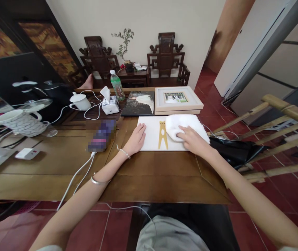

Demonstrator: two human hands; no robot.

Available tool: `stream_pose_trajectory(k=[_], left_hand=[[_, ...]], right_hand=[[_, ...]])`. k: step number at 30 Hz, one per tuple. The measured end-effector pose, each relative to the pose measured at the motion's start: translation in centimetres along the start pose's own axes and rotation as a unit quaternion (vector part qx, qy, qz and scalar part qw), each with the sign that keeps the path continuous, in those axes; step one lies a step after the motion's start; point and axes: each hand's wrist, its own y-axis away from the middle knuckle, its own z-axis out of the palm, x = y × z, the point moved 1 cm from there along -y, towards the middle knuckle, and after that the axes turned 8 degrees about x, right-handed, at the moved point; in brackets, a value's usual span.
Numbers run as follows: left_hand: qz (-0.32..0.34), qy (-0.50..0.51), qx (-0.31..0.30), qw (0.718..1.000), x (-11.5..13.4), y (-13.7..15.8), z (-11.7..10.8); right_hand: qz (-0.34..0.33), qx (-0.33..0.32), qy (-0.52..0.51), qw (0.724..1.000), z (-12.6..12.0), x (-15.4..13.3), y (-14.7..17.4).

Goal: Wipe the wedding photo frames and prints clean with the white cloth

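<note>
A white flat board (151,136) lies on the wooden table in front of me, with a yellow clothespin-like shape with a cat's head (163,136) on its face. I cannot tell whether that shape is printed or a separate piece. My left hand (138,137) rests at the board's left edge, fingers stretched out and holding nothing. On the right part of the board my right hand (191,138) grips a fluffy white cloth (181,122), its fingers bent and pressed into the pile. The cloth covers the board's upper right area.
Behind the board lie a dark picture panel (140,103) and white framed pictures (177,101). A green bottle (117,85), tissue box (110,105), phone (103,134) with cable and patterned mug (23,122) stand left. A bamboo chair (282,108) is right. Someone's bare foot (88,83) shows behind the table.
</note>
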Motion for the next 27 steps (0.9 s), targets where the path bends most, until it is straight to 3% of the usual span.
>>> stream_pose_trajectory(k=[5,8,12,16,21,24,27], left_hand=[[0.004,-0.001,0.004,1.000,-0.1,0.0,0.2],[0.008,-0.004,0.007,1.000,-0.2,0.0,0.4],[0.007,-0.007,0.009,1.000,-0.3,0.0,0.5],[0.008,-0.004,0.000,1.000,-0.2,0.0,0.4],[0.002,0.004,-0.013,1.000,0.0,-0.1,0.0],[0.002,0.003,-0.014,1.000,0.1,-0.1,-0.1],[0.004,-0.003,-0.009,1.000,0.1,-0.1,0.1]], right_hand=[[-0.050,-0.024,-0.060,0.997,-2.4,-3.9,6.1],[-0.050,-0.055,-0.085,0.994,-4.0,-4.9,7.4],[-0.002,-0.066,-0.084,0.994,-4.1,-4.0,4.7],[0.047,-0.034,-0.077,0.995,-1.8,-2.8,-1.1],[0.018,-0.032,-0.054,0.998,1.3,-3.1,-6.6],[-0.009,-0.057,-0.029,0.998,1.7,-4.3,-6.5],[-0.045,-0.088,-0.014,0.995,0.8,-6.5,-3.6]])
